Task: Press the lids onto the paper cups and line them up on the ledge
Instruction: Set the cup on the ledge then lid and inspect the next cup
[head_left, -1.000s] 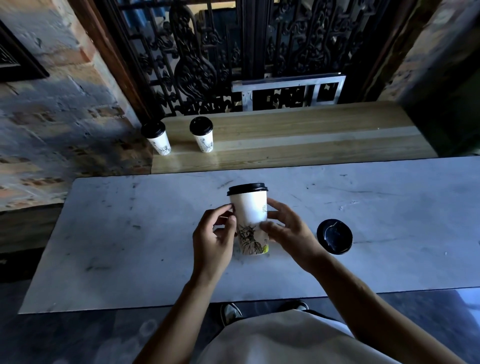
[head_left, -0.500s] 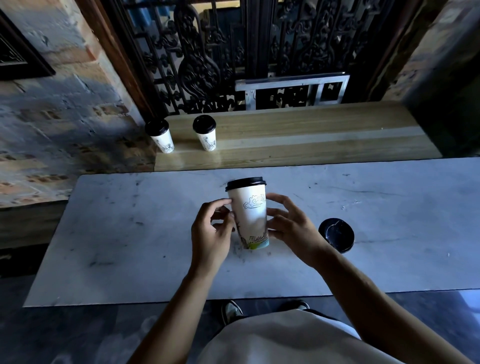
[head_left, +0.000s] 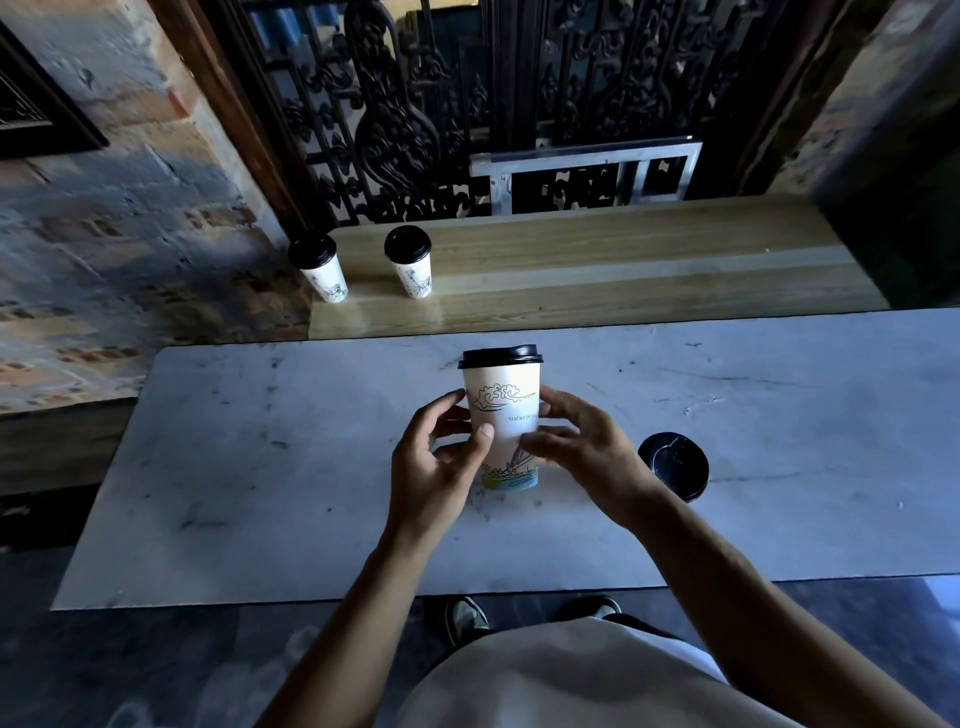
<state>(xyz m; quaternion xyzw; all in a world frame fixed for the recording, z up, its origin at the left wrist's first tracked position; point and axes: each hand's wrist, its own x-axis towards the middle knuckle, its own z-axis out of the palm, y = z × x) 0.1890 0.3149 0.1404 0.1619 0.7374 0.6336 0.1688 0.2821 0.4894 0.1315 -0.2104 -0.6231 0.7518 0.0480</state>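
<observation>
Lidded paper cup (head_left: 503, 415) upright at the middle of the tabletop (head_left: 249, 467), base seemingly resting on the marble, though contact cannot be told for sure; black lid (head_left: 500, 356) seated on the rim, looking level and fully pressed down; turned since a second ago, the statue drawing gone from the near face, a cloud sketch and a line of small print now showing instead, a bridge scene low on the wall; position on the marble barely shifted. Left hand (head_left: 441, 467) half curled at the cup's left side, thumb on the near wall, fingers wrapped loosely round the far side; right hand (head_left: 582, 452) cupped on the right side, fingertips (head_left: 535, 441) on the paper; both closed lightly on the cup, neither on the lid. Judged from that: pressing finished, a rotating check of the seal or a regrip, lift toward the ledge likely next.

Loose spare lid (head_left: 674, 466) flat on the tabletop, right of the cup, well apart from it, no open cup in view to take it.

Beyond the far edge, wooden ledge (head_left: 623, 270) with two lidded cups already standing: first cup (head_left: 318, 266) at the left end, second cup (head_left: 410, 260) just to its right, a gap between; bare wood right of them, the natural slot for the third; ornate dark grille (head_left: 415, 104) behind.
</observation>
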